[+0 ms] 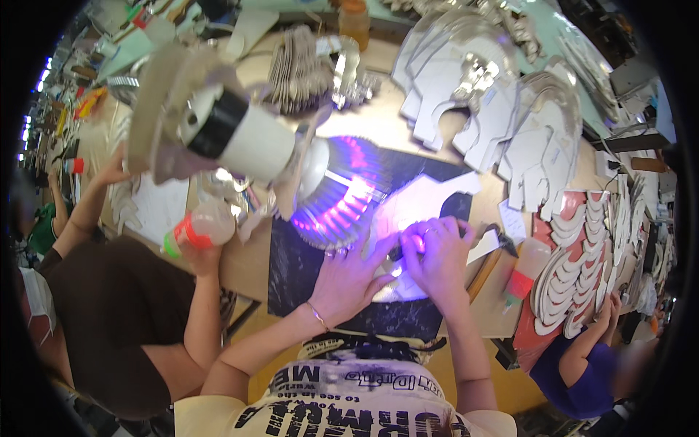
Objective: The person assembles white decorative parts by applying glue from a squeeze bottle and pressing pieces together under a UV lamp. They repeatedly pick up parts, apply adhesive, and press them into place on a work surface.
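Observation:
Under a lamp with a ribbed, purple-glowing head [338, 193], a flat white cut-out piece [411, 204] lies on a black marbled mat [287, 273]. My left hand [342, 280] rests against the piece with fingers stretched and thumb apart, holding nothing. Bent over the piece's near part, my right hand [440, 255] has its fingers pinched together close to the left fingertips. A small dark thing shows between the hands, but glare and fingers hide what it is. Purple light falls on both hands.
Stacked white curved pieces [466, 95] stand at the back right. A bottle with a red band [528, 266] lies right of the mat, near crescent pieces on a red board [528, 328]. At left, a co-worker's hand holds another bottle [207, 226]. The lamp's white arm [255, 142] hangs overhead.

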Demonstrator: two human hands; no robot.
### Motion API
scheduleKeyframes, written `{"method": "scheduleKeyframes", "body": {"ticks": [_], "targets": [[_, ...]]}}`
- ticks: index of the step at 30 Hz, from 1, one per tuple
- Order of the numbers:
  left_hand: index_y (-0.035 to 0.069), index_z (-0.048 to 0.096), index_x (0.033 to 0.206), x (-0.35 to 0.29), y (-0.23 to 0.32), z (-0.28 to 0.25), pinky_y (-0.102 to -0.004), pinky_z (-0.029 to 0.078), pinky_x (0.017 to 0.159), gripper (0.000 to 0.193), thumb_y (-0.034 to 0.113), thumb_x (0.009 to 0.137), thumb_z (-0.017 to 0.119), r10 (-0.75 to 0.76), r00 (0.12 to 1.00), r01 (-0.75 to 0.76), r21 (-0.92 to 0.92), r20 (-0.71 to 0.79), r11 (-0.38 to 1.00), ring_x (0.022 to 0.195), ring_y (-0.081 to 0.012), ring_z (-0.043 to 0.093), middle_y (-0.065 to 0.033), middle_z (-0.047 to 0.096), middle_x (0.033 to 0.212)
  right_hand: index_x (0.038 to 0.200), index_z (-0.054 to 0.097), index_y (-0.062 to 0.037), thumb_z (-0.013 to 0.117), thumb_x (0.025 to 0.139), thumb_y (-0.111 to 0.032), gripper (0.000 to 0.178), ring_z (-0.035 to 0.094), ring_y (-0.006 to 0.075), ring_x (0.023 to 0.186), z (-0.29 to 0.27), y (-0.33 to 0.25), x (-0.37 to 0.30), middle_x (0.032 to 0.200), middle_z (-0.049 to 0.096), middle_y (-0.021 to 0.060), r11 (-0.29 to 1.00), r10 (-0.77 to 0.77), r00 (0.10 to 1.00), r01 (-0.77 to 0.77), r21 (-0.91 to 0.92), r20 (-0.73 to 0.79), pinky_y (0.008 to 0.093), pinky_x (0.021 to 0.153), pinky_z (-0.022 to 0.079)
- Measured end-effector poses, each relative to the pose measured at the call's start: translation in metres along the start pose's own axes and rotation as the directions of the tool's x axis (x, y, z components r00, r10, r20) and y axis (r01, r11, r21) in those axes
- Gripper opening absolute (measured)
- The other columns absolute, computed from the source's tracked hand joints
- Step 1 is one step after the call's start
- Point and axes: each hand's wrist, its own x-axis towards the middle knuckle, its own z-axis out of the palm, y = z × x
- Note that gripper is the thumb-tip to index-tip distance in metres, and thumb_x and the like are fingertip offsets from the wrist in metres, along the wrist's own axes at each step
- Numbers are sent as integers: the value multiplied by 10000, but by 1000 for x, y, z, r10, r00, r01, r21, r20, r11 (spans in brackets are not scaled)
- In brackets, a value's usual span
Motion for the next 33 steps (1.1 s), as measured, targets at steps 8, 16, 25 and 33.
{"method": "scheduleKeyframes", "body": {"ticks": [8,16,25,33], "targets": [[224,600,1346,9,-13,6,-575,211,1154,481,400,901,651,123,986,-120,29,-110,992,1426,-414,321,-253,303,1549,1265,556,-67,790,778,-336,604,547,368,1146,-51,85,83,1170,585,170,962,60,943,33,272,-327,470,981,417],[245,641,1304,7,-14,14,-580,216,1156,468,391,862,679,142,967,-138,33,-212,990,1385,-395,391,-239,377,1504,1381,445,97,894,601,-464,1060,585,346,1205,-90,202,281,1320,560,274,864,357,932,-306,399,-57,400,1012,469],[241,670,1268,7,-12,15,-586,230,1152,456,407,844,699,128,968,-123,37,-215,992,1373,-382,411,-234,395,1489,1458,230,136,961,482,-466,1360,526,348,1282,-91,200,309,1420,457,297,749,486,869,-469,468,92,393,1048,460],[234,681,1252,8,-14,17,-580,237,1149,452,395,831,717,124,963,-124,18,-240,992,1356,-387,433,-237,414,1478,1454,298,120,954,513,-329,1232,588,297,1169,-89,191,289,1337,548,238,450,268,954,-246,859,133,339,974,467]]}}
